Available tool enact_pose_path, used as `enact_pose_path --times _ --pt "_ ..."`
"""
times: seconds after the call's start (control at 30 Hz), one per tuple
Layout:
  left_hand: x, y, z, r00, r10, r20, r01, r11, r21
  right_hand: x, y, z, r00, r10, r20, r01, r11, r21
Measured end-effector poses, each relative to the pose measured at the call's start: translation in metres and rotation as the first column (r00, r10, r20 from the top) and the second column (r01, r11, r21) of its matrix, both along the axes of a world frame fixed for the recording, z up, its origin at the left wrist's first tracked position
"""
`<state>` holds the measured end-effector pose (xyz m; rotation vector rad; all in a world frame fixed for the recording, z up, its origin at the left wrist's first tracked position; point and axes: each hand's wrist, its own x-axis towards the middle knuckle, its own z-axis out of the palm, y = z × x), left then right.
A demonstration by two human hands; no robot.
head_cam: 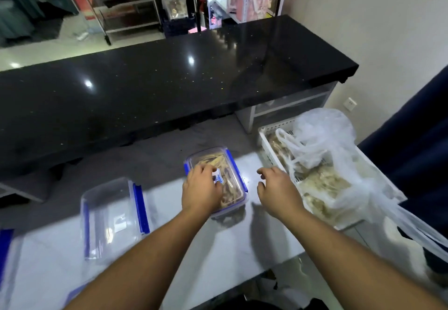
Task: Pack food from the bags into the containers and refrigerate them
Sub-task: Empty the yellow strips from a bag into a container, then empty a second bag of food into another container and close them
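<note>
A clear container with blue clips (228,164) sits mid-counter, filled with pale brown food, its lid on. My left hand (202,188) rests on that lid, fingers spread over its near left part. My right hand (277,188) hovers just right of the container, fingers curled and apart, holding nothing. A white slatted crate (269,147) to the right holds thin plastic bags (322,145) of pale food. An empty clear container with blue clips (111,215) lies on the left of the white counter.
A black glossy countertop (157,87) runs across behind the white counter (218,249). Blue lid parts (6,244) show at the far left edge. A dark blue surface (412,152) rises at the right. Metal shelving (126,2) stands in the background.
</note>
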<state>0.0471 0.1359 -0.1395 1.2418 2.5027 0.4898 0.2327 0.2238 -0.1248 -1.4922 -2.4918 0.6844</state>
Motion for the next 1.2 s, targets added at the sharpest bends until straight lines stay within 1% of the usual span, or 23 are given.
enact_pose_path --times 0.1,0.17,0.2,0.27,0.37,0.43,0.5,0.57,0.63,0.7,0.77,0.83,0.9,1.0,1.1,1.2 --pt "0.022 0.007 0.0 0.996 -0.086 0.015 0.086 0.996 -0.009 0.017 0.018 0.008 1.0 -0.009 0.019 0.006 0.99 0.14" --pt "0.034 0.012 0.001 0.991 -0.132 0.01 0.132 0.991 -0.029 0.029 0.038 0.014 0.996 -0.039 0.081 0.025 0.984 0.175" --pt "0.038 0.015 0.001 0.988 -0.153 -0.002 0.153 0.987 -0.039 0.035 0.048 0.017 0.991 -0.061 0.117 0.041 0.985 0.167" --pt "0.046 0.019 0.002 0.984 -0.179 -0.018 0.178 0.982 -0.064 0.048 0.067 0.019 0.981 -0.069 0.181 0.05 0.993 0.104" --pt "0.056 0.023 0.003 0.985 -0.17 -0.031 0.167 0.983 -0.079 0.06 0.086 0.015 0.959 0.049 0.28 -0.046 0.999 -0.016" --pt "0.065 0.023 0.004 0.986 -0.162 -0.026 0.159 0.984 -0.083 0.063 0.094 0.013 0.945 0.101 0.312 -0.083 0.994 -0.072" --pt "0.073 0.023 0.005 0.987 -0.158 -0.027 0.155 0.984 -0.091 0.06 0.099 0.011 0.92 0.154 0.361 -0.137 0.988 -0.07" --pt "0.079 0.023 0.004 0.99 -0.139 -0.023 0.137 0.987 -0.089 0.057 0.102 0.012 0.873 0.208 0.442 -0.221 0.975 -0.022" --pt "0.084 0.023 0.006 0.993 -0.114 -0.014 0.112 0.99 -0.088 0.055 0.104 0.014 0.856 0.194 0.479 -0.236 0.971 0.029" --pt "0.087 0.022 0.008 0.995 -0.098 -0.011 0.096 0.991 -0.093 0.054 0.106 0.014 0.864 0.158 0.478 -0.209 0.976 0.054" --pt "0.088 0.022 0.01 0.996 -0.086 -0.014 0.085 0.992 -0.09 0.053 0.11 0.015 0.914 0.103 0.393 -0.144 0.987 0.077" --pt "0.088 0.024 0.014 0.997 -0.073 -0.017 0.071 0.994 -0.079 0.053 0.114 0.019 0.973 0.038 0.228 -0.063 0.993 0.102" --pt "0.088 0.026 0.018 0.998 -0.064 -0.016 0.063 0.996 -0.055 0.052 0.117 0.027 0.996 -0.013 0.083 0.005 0.996 0.093" --pt "0.09 0.03 0.029 0.998 -0.051 -0.026 0.05 0.998 -0.026 0.051 0.121 0.042 0.997 -0.057 -0.048 0.06 0.997 0.044" --pt "0.092 0.034 0.04 0.998 -0.043 -0.047 0.043 0.999 0.011 0.056 0.124 0.056 0.966 -0.146 -0.213 0.146 0.989 -0.017" --pt "0.091 0.034 0.052 0.998 -0.023 -0.054 0.025 0.999 0.043 0.059 0.124 0.07 0.925 -0.142 -0.353 0.156 0.988 0.013"
